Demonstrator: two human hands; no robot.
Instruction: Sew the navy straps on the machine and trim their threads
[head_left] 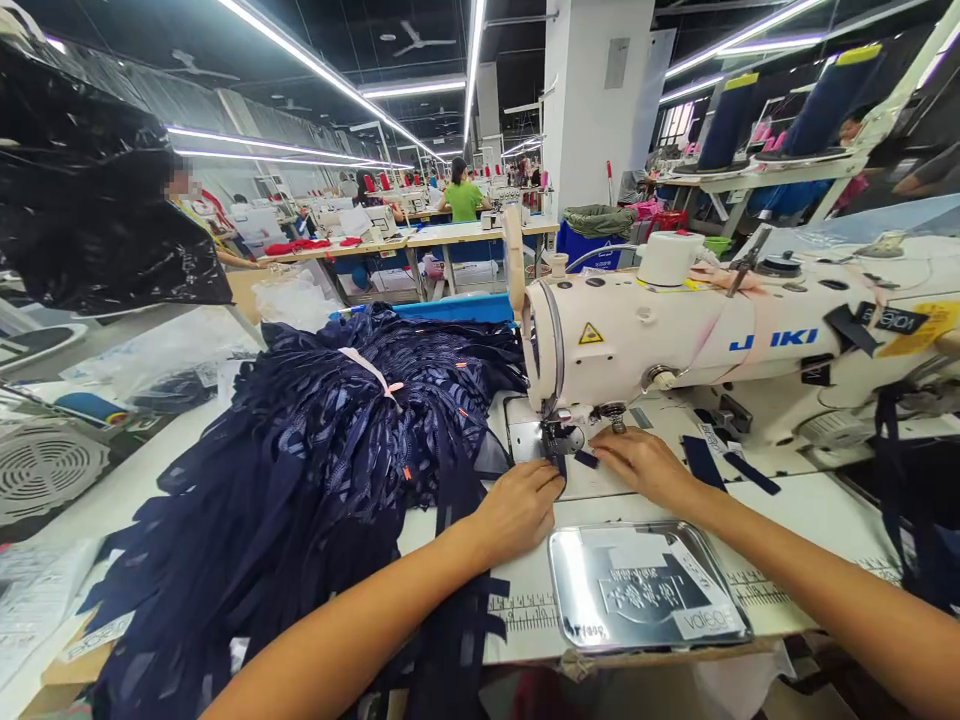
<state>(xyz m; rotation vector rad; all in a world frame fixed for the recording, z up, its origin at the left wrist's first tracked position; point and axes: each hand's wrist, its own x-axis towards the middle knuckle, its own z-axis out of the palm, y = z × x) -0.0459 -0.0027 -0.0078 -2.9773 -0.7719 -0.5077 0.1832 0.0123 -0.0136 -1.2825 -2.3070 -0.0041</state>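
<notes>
Head view: strip (586, 459), navy, centre frame, on the table (810, 510) just right of the presser foot (559, 440) of the machine (675, 340); long axis roughly left to right.
- Right hand (641, 465): nearer; fingers flat, together, tips touching the strip.
- Left hand (517, 510): fingers bent, together, pressing cloth below the foot.
- Pile (322, 450): left.
- Tray (645, 585): lower centre.

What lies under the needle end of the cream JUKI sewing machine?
A small navy fabric strip on the white machine bed, with the left hand and right hand resting beside it. The metal presser foot covers its left end.
</notes>
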